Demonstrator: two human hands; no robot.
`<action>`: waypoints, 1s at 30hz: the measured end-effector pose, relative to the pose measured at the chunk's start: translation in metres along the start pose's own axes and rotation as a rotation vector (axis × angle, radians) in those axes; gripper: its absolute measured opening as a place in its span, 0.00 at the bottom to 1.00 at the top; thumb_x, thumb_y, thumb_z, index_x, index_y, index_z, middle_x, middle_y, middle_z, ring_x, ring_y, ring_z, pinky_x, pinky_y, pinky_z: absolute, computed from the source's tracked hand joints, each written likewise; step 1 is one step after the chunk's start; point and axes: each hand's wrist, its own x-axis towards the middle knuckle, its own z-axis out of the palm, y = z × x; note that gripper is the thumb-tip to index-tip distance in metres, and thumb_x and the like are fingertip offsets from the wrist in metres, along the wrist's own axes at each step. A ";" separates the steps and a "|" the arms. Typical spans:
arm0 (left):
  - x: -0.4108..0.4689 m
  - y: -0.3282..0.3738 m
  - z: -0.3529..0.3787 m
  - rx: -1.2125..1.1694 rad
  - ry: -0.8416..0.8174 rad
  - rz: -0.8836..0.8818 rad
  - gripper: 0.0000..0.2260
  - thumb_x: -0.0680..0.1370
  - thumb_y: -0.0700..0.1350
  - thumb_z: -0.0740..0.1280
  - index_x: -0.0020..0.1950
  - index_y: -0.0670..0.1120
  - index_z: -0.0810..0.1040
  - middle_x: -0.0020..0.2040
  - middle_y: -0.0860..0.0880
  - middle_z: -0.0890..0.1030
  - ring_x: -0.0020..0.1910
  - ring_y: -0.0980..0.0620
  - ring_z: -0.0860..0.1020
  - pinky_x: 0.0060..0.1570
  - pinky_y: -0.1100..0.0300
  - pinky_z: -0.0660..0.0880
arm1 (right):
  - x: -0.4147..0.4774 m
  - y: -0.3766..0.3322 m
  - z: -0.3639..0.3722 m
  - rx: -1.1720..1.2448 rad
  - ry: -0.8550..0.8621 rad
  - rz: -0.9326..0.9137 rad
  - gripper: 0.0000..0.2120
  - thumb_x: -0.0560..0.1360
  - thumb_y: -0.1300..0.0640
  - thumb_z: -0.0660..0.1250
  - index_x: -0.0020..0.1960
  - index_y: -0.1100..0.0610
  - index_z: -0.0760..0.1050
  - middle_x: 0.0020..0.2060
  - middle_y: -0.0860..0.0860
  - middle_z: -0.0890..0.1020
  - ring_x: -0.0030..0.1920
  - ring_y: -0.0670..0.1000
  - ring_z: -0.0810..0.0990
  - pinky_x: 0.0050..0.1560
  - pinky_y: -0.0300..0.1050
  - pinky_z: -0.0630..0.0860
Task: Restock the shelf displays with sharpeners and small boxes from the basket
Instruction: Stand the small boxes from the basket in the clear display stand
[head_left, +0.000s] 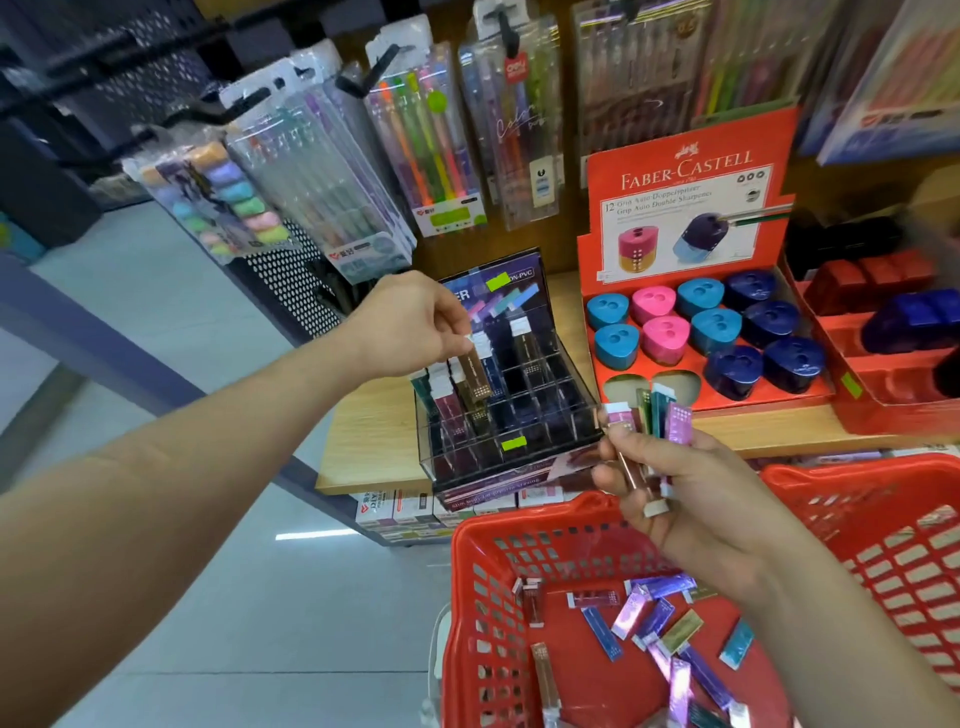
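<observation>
Wooden shelf (374, 431) carrying two displays, with a red plastic basket (470, 597) in front of and below its edge. On the right of the shelf stands a red sharpener carton (691, 171); its tray holds heart-shaped sharpeners (662, 338) in teal, pink and dark blue, and two front-left pockets are unfilled. To its left is a clear compartmented case (550, 431), with upright small boxes filling only its left columns.

The left forearm reaches in from lower left, rising toward the case, wrist bent down. The left hand (410, 325) is above the case's left columns; thumb and forefinger pinch the white upper end of a bronze box (475, 371), the other fingers curled. The box's long axis is near vertical, leaning slightly, with the lower end down among the boxes already standing in the case.

The right hand (691, 488), palm turned inward above the basket's far rim, wraps curled fingers round a fanned bundle of boxes (660, 415), long axes roughly upright.

Loose boxes (649, 618) lie flat on the basket floor, pointing in mixed directions.
</observation>
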 end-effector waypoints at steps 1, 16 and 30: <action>0.000 -0.001 0.001 0.019 0.006 0.016 0.04 0.72 0.47 0.75 0.43 0.47 0.83 0.36 0.53 0.82 0.37 0.60 0.80 0.37 0.72 0.71 | 0.000 0.001 0.000 0.001 0.002 0.001 0.02 0.75 0.64 0.67 0.44 0.62 0.77 0.31 0.54 0.80 0.29 0.49 0.81 0.20 0.33 0.69; 0.021 0.015 0.025 -0.173 0.203 0.044 0.02 0.75 0.45 0.72 0.44 0.47 0.81 0.39 0.49 0.82 0.40 0.52 0.80 0.46 0.56 0.79 | 0.003 0.005 -0.004 0.066 0.029 -0.009 0.06 0.75 0.65 0.66 0.51 0.64 0.75 0.36 0.56 0.81 0.30 0.47 0.75 0.20 0.33 0.66; 0.031 0.027 0.053 0.322 0.176 0.301 0.08 0.79 0.48 0.65 0.53 0.46 0.79 0.49 0.48 0.79 0.49 0.47 0.77 0.48 0.53 0.73 | 0.002 0.004 -0.005 -0.051 0.013 -0.070 0.10 0.70 0.59 0.71 0.49 0.61 0.77 0.38 0.55 0.81 0.27 0.46 0.73 0.20 0.33 0.64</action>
